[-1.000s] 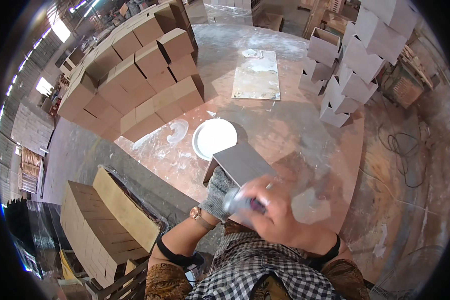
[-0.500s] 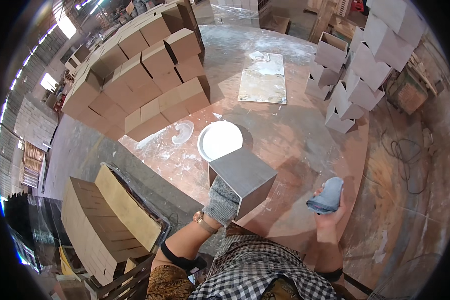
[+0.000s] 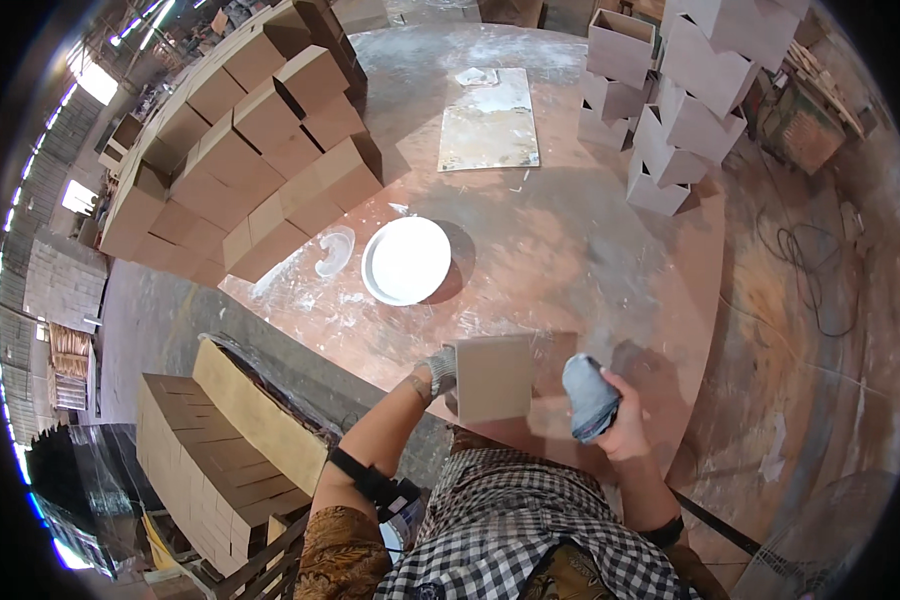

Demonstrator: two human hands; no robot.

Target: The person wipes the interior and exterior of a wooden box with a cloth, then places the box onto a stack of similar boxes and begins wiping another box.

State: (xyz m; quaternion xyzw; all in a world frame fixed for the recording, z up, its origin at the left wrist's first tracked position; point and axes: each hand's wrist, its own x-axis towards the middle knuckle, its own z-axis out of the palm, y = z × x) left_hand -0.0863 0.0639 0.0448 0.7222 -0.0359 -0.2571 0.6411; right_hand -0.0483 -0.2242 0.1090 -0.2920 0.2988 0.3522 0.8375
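My left hand [image 3: 439, 373], in a grey knitted glove, grips a square-sided box [image 3: 495, 378] by its left side. The box is held close in front of my checked apron, over the near edge of the table, with a plain tan face turned up. My bare right hand [image 3: 627, 418] is closed round a bunched grey-blue cloth [image 3: 590, 396], a short gap to the right of the box. Beyond the box stands a round white basin [image 3: 407, 262] with bright white contents. Left of it lies a curved translucent plastic piece [image 3: 336, 251].
Brown boxes [image 3: 255, 160] are stacked high on the table's far left. Whitish boxes [image 3: 695, 135] stand piled at the far right. A smeared flat board [image 3: 489, 130] lies farther back on the stained table [image 3: 580, 260]. More brown boxes [image 3: 200, 440] sit low at my left.
The box has turned from showing a dark grey side to showing a tan face, and has come nearer to me. My right hand with the cloth has moved left towards it.
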